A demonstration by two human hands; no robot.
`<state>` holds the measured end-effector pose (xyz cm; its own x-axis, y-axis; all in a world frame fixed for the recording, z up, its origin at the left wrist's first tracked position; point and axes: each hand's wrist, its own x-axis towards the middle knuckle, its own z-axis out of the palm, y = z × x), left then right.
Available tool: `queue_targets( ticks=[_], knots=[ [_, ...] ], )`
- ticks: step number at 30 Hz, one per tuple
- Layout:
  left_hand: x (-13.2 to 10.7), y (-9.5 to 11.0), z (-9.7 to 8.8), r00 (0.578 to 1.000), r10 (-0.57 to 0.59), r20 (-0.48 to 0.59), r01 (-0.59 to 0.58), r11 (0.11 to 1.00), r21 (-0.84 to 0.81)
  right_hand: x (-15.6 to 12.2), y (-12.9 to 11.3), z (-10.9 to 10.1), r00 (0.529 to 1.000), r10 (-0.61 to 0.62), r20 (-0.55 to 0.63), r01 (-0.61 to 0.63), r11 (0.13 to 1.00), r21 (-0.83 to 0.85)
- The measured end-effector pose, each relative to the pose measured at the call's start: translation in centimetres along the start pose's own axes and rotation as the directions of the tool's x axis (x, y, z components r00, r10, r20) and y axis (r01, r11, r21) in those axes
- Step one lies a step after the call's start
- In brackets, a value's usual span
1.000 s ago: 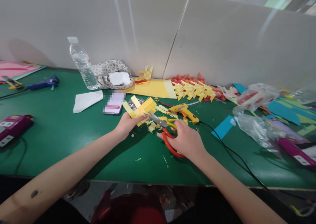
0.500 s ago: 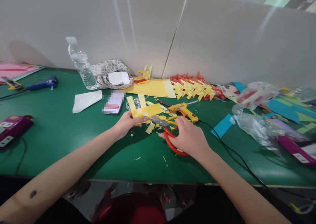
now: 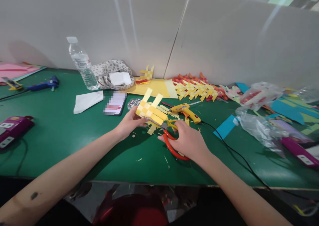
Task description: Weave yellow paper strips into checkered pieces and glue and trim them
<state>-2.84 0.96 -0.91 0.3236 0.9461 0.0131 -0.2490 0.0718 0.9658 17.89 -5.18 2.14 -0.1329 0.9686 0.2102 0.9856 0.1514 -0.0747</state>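
Note:
Pinched in my left hand (image 3: 130, 122) is a piece of woven yellow paper strips (image 3: 147, 109) in a checkered pattern, with loose strip ends sticking up and to the right. My right hand (image 3: 188, 138) grips a pair of scissors (image 3: 171, 146) by its red and yellow handles. The scissors' blades lie along the lower edge of the woven paper, close to my left fingers. Yellow paper scraps (image 3: 152, 129) are scattered on the table below. A yellow hot glue gun (image 3: 185, 112) lies just behind my right hand.
On the green table (image 3: 99, 153) stand a water bottle (image 3: 84, 66) and a phone (image 3: 116, 103). Finished yellow woven fish shapes (image 3: 196, 89) are piled along the wall. Plastic bags (image 3: 261, 129) and a purple power strip (image 3: 299, 153) lie right; another power strip (image 3: 15, 129) left.
The woven paper has been turned in my left hand, so its checkered face and strip ends now show more. The scissors have shifted slightly left and stay at its lower edge.

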Motion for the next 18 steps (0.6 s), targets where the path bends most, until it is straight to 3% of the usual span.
queue_targets(
  ticks=[3,18],
  knots=[
    [-0.09,-0.09,0.15,0.998,0.019,0.053,-0.019,1.000,0.011,-0.08,-0.17,0.16,1.000,-0.002,-0.016,0.002,1.000,0.003],
    [0.03,-0.12,-0.10,0.999,0.030,0.045,-0.031,0.999,0.023,-0.19,-0.42,0.08,1.000,0.003,0.023,-0.005,0.998,0.068]
  ],
)
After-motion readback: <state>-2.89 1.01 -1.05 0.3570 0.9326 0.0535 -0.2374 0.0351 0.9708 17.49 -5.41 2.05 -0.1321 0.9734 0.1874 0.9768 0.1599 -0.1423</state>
